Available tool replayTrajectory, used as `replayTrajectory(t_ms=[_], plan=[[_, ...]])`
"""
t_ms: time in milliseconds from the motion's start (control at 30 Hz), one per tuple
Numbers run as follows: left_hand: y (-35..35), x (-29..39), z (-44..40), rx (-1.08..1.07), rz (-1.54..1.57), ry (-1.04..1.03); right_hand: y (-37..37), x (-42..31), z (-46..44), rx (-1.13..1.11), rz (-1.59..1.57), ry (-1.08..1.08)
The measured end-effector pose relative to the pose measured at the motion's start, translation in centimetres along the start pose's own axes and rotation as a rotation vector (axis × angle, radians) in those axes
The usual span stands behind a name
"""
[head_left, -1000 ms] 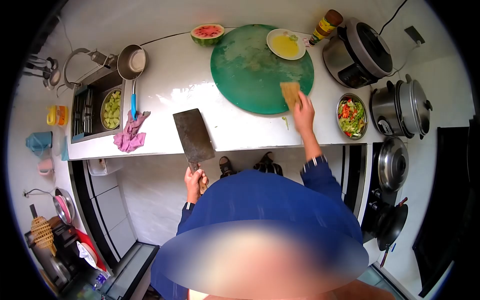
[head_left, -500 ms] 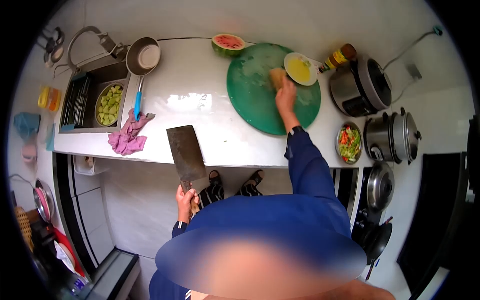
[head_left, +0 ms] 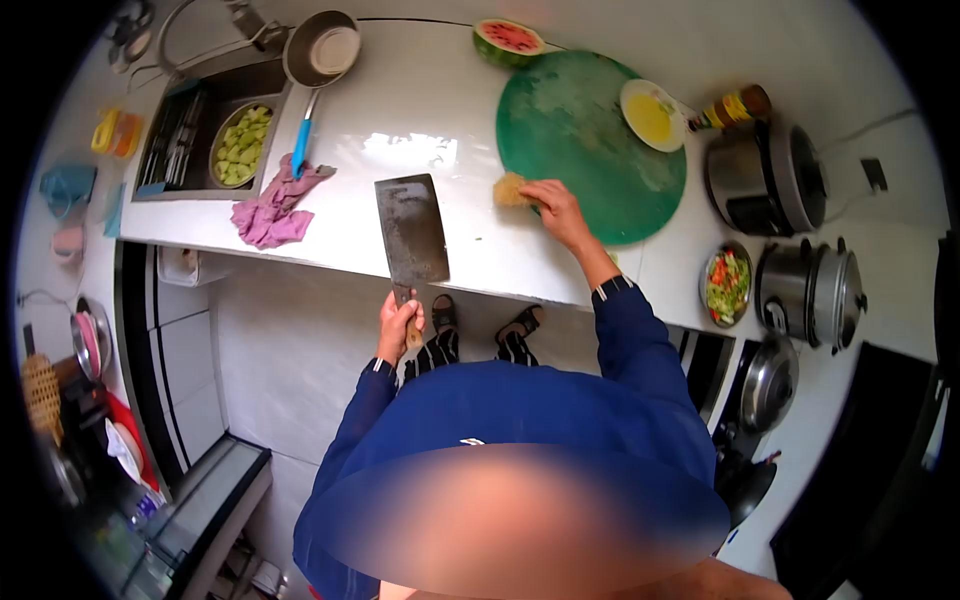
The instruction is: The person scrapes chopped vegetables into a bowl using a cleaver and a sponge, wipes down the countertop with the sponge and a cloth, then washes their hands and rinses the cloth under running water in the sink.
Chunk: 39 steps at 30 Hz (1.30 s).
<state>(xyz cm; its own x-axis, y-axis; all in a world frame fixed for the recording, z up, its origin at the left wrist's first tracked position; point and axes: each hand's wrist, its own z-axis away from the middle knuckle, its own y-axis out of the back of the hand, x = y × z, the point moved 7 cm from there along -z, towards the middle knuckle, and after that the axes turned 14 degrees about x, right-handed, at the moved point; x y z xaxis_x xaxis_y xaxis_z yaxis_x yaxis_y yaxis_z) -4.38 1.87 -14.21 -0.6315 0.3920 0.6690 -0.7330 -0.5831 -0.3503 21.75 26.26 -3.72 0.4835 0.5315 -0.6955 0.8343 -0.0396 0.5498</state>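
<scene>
I see the left hand (head_left: 400,322) closed around the wooden handle (head_left: 414,338) of a dark, rectangular metal cleaver (head_left: 413,230), long axis pointing forward; the right hand (head_left: 558,212), nearer the round green cutting board (head_left: 590,135), pinches a tan pad (head_left: 509,190) at its left rim.

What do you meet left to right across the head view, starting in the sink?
Green chunks, blue-handled saucepan, cleaver in the left hand, tan scrubber in the right hand, white plate, chopped vegetables.

Cleaver (head_left: 413,230) in left hand (head_left: 398,322) — tan scrubber (head_left: 509,190) in right hand (head_left: 562,213), at the round green board (head_left: 570,130)
</scene>
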Motion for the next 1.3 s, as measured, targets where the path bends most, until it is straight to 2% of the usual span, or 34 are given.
replayTrajectory(t_ms=[33, 167, 267, 300, 367, 433, 500, 567, 633, 667, 800, 967, 1033, 1133, 1300], plan=[[-0.4, -0.1, -0.4, -0.024, -0.047, -0.015, 2.0, -0.3, 1.5, 0.046, -0.005, -0.032], [-1.7, -1.0, -0.6, -0.079, -0.106, 0.024, 16.8, 4.1, 9.6, 0.702, 0.300, -0.484], [-2.8, -1.8, 0.2, -0.123, -0.159, 0.078, 22.9, 9.5, 18.0, 0.795, 0.598, -0.731], [-3.1, -2.3, 0.2, -0.134, -0.171, 0.091, 22.9, 9.7, 19.1, 0.789, 0.623, -0.737], [-4.0, -2.7, 0.9, -0.154, -0.224, 0.094, 20.7, 9.6, 20.2, 0.762, 0.661, -0.747], [-4.4, -3.2, 1.7, -0.164, -0.278, 0.072, 16.2, 7.0, 19.3, 0.655, 0.745, -0.584], [-4.8, -3.8, 2.3, -0.185, -0.274, 0.084, 12.1, 3.2, 18.5, 0.686, 0.761, -0.517], [-5.2, -4.5, 3.0, -0.184, -0.253, 0.119, 8.8, 2.7, 19.3, 0.740, 0.608, -0.617], [-5.4, -4.8, 3.5, -0.199, -0.242, 0.132, 6.2, 1.6, 19.5, 0.715, 0.199, -0.882], [-5.4, -4.9, 3.7, -0.203, -0.249, 0.139, 6.2, 1.3, 19.7, 0.730, 0.190, -0.868], [-5.5, -4.7, 4.1, -0.227, -0.282, 0.151, 8.5, 0.8, 20.8, 0.785, 0.329, -0.796], [-5.2, -4.7, 4.0, -0.231, -0.295, 0.126, 4.7, -4.9, 17.3, 0.488, 0.503, -0.467], [-5.3, -4.4, 4.2, -0.222, -0.309, 0.120, 2.1, -5.1, 17.0, 0.400, 0.487, -0.439], [-5.9, -4.0, 5.0, -0.190, -0.349, 0.120, -0.2, -5.7, 16.4, 0.402, 0.357, -0.469], [-7.1, -3.4, 6.0, -0.234, -0.282, 0.126, 0.0, -3.7, 16.6, 0.493, -0.006, -0.737]])
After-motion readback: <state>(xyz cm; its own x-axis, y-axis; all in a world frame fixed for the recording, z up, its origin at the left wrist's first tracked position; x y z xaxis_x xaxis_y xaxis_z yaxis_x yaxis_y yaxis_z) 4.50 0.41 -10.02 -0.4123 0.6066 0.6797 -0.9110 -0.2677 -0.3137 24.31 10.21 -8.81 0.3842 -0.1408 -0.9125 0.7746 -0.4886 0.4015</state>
